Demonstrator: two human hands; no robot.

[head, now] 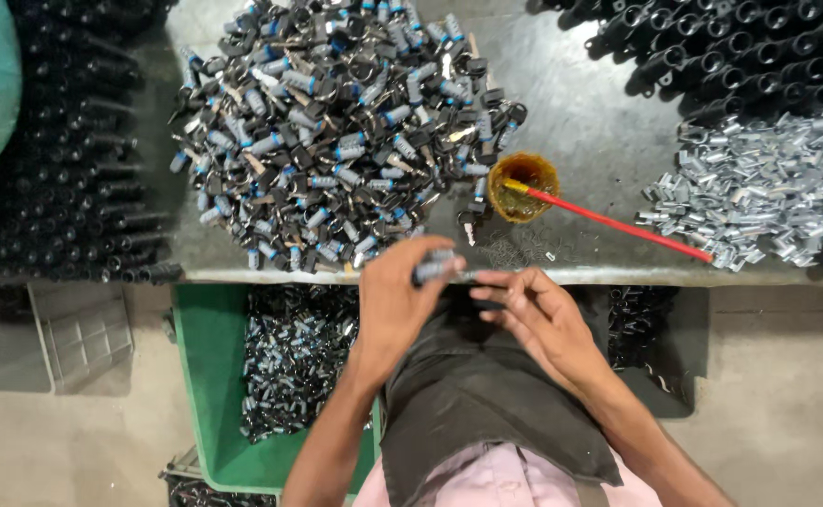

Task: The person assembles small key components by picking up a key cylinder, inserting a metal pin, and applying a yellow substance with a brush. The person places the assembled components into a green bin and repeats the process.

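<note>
**A small lock cylinder held between two hands at the table edge**

A small lock cylinder, silver-grey with a dark end, is pinched in the fingers of the left hand, which are curled shut around it at the near edge of the table. It is held level, apparently so that its end is presented to the right hand. The right fingers are drawn together at that end; whether anything is gripped in them cannot be told.

Just beyond the fingers, a large heap of similar cylinders is spread on the table, within easy reach. Beyond and to the right of the fingers, a small yellow cup is set, with a red-handled brush resting in it, its handle laid out towards a pile of bright metal parts. Below the left fingers, a green bin part-filled with cylinders is placed under the table edge. Black tubular parts are stacked at the far right.
</note>
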